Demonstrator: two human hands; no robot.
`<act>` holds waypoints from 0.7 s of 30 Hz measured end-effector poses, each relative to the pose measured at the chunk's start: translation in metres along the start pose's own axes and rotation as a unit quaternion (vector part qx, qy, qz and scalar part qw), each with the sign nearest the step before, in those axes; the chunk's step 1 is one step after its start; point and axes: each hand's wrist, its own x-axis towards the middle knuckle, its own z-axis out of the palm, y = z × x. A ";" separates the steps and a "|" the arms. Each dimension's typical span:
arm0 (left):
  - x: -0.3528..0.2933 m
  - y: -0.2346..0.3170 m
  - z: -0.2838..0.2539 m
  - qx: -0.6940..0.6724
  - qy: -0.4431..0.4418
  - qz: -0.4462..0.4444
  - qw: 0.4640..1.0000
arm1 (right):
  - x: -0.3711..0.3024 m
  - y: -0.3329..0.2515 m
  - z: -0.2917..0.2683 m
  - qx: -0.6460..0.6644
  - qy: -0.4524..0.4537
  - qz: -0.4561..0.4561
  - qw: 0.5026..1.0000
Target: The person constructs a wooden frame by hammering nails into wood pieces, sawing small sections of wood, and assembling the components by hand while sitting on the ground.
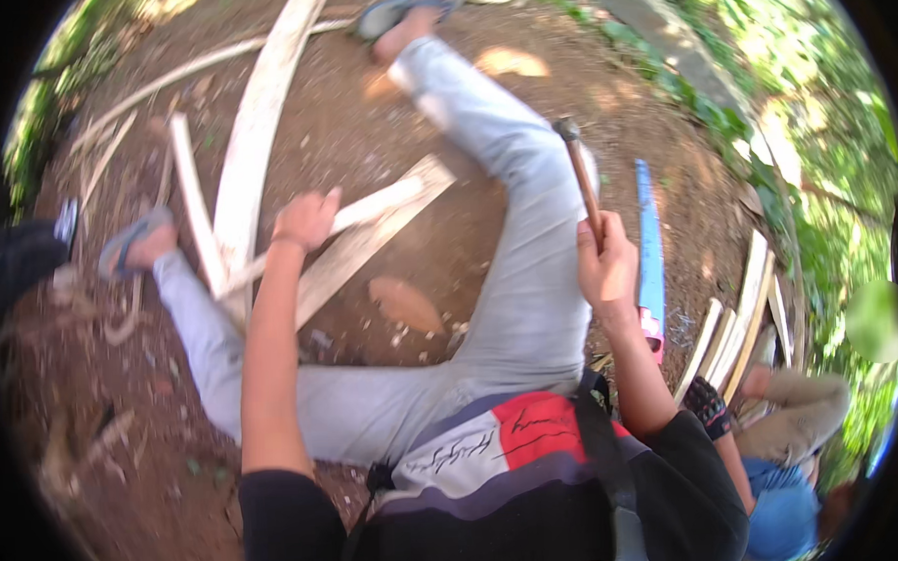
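My right hand point(609, 265) is closed round the wooden handle of a hammer point(588, 192), whose dark head points up and away above my right thigh. With my left hand point(308, 218) I grip a narrow wooden strip point(377, 203), which lies slantwise between my legs. Its near left end meets a second narrow strip point(191, 196) at a corner; how the two are joined cannot be made out. Below them are a wide pale plank point(266, 124) running away from me and a shorter board point(330, 275) lying slantwise on the soil.
A saw point(649, 234) with a blue blade lies right of my right leg. Several wooden strips point(732, 320) rest farther right, near another person's gloved hand point(706, 407). A brown leaf point(405, 304) lies between my legs. Something dark point(23, 258) stands at far left.
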 end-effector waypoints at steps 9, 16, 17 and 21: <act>0.037 -0.040 0.048 -0.215 -0.026 -0.056 0.975 | 0.035 0.176 0.022 -0.267 0.054 0.035 0.962; 0.028 -0.066 0.036 0.015 -0.100 -0.028 0.994 | 0.028 0.195 0.040 -0.208 0.103 0.042 0.972; 0.033 -0.071 0.042 0.098 -0.086 0.022 0.991 | 0.031 0.194 0.036 -0.209 0.091 0.048 0.973; 0.045 -0.073 0.054 0.226 -0.043 0.136 0.964 | 0.036 0.193 0.026 -0.224 0.069 0.057 0.971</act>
